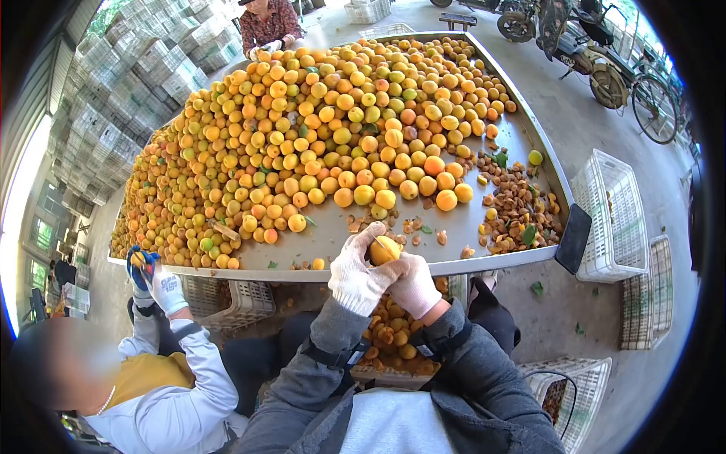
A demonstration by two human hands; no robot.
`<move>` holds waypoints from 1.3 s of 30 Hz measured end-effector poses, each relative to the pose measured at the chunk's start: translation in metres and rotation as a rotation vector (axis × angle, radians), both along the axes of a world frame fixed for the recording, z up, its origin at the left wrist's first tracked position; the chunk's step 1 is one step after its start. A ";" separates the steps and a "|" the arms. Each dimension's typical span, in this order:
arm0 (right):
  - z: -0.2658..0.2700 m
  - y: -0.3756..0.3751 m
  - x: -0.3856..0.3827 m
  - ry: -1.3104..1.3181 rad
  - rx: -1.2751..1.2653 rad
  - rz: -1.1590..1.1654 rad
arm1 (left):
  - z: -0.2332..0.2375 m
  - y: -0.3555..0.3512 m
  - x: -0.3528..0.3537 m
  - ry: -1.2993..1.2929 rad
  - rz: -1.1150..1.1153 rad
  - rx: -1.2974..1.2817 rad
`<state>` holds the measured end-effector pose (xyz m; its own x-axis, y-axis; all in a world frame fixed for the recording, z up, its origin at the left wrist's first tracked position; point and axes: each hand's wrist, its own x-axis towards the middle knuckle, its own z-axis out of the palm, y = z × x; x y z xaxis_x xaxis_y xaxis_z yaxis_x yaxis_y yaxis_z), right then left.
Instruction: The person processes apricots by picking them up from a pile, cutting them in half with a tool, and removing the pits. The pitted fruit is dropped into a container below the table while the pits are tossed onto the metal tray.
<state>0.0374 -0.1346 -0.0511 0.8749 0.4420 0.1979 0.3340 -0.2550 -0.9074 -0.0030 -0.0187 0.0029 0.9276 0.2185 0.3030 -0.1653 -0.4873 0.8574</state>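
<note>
An orange-yellow apricot (386,250) is between my two white-gloved hands, just past the table's near edge. My left hand (354,271) is closed round its left side, thumb and fingers on the fruit. Against its lower right presses my right hand (414,283), fingers bent and partly hidden. A thin dark line crosses the fruit; whether it is a cut or a blade I cannot make out. Below my hands, apricot halves (389,333) fill a container. Near the table edge in front lie a few brown apricot stones (409,226).
A large heap of apricots (302,136) covers much of the metal table (446,240). Stones and scraps (522,212) lie at its right, by a dark phone-like slab (574,239). White crates (614,216) stand right. One co-worker (166,378) sits left, another (268,26) is across.
</note>
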 end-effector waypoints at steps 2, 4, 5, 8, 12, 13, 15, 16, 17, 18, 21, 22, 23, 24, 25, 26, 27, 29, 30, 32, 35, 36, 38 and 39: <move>-0.003 0.004 -0.003 0.010 0.009 -0.044 | 0.012 -0.004 0.006 0.189 0.026 0.005; -0.006 0.002 -0.003 -0.015 -0.011 -0.037 | 0.019 -0.003 0.009 0.146 -0.027 0.021; -0.012 0.002 -0.001 -0.013 -0.016 -0.042 | 0.020 -0.001 0.010 0.111 -0.075 0.038; 0.008 -0.016 0.007 0.762 0.227 0.394 | 0.025 0.009 0.014 0.126 -0.187 0.073; 0.025 -0.016 0.003 0.678 0.186 0.284 | 0.017 0.013 0.014 0.167 -0.277 -0.250; 0.017 -0.017 0.004 0.670 0.192 0.294 | 0.013 0.015 0.012 0.217 -0.252 -0.525; 0.002 -0.029 0.011 0.313 0.123 0.339 | -0.014 0.034 0.019 0.029 -0.173 -0.835; 0.013 -0.036 0.012 0.414 0.151 0.230 | -0.017 0.042 0.020 0.021 -0.118 -0.788; 0.030 -0.041 0.015 0.501 0.177 0.132 | -0.016 0.049 0.021 -0.005 -0.060 -0.741; 0.039 -0.041 0.018 0.553 0.280 0.054 | -0.016 0.049 0.020 0.010 -0.105 -0.664; 0.033 -0.023 0.022 0.420 0.388 -0.037 | -0.010 0.027 0.013 0.070 -0.093 0.077; 0.027 -0.016 0.020 0.431 0.398 -0.038 | -0.015 0.019 0.011 0.080 -0.142 0.006; 0.026 -0.013 0.018 0.448 0.405 -0.047 | -0.020 0.014 0.011 0.095 -0.198 -0.069; 0.035 -0.017 0.017 0.550 0.418 0.005 | -0.015 0.014 0.011 0.089 -0.225 -0.129; 0.037 -0.020 0.019 0.552 0.414 -0.002 | -0.011 0.015 0.008 0.089 -0.254 -0.193; 0.039 -0.024 0.021 0.580 0.400 0.047 | -0.007 0.014 0.003 0.218 -0.271 -0.451; 0.040 -0.026 0.023 0.611 0.389 0.096 | 0.002 0.014 0.001 0.351 -0.283 -0.706; 0.050 -0.028 0.017 0.628 0.509 0.106 | -0.012 0.024 0.000 0.313 -0.250 -0.759; 0.053 -0.033 0.020 0.739 0.518 0.169 | -0.017 0.027 0.001 0.259 -0.348 -1.057; 0.047 -0.041 0.019 0.884 0.606 0.237 | -0.019 0.028 0.003 0.232 -0.429 -1.379; 0.033 -0.048 0.023 0.928 0.654 0.364 | -0.012 0.032 0.005 0.238 -0.263 -1.511; 0.023 -0.042 0.027 0.533 0.515 0.286 | -0.013 0.035 0.004 0.278 -0.278 -1.513; 0.011 -0.041 0.033 0.360 0.397 0.061 | -0.018 0.033 0.004 0.338 -0.270 -1.443; 0.049 -0.053 0.029 0.647 0.380 -0.043 | -0.022 0.028 0.003 0.358 -0.266 -1.447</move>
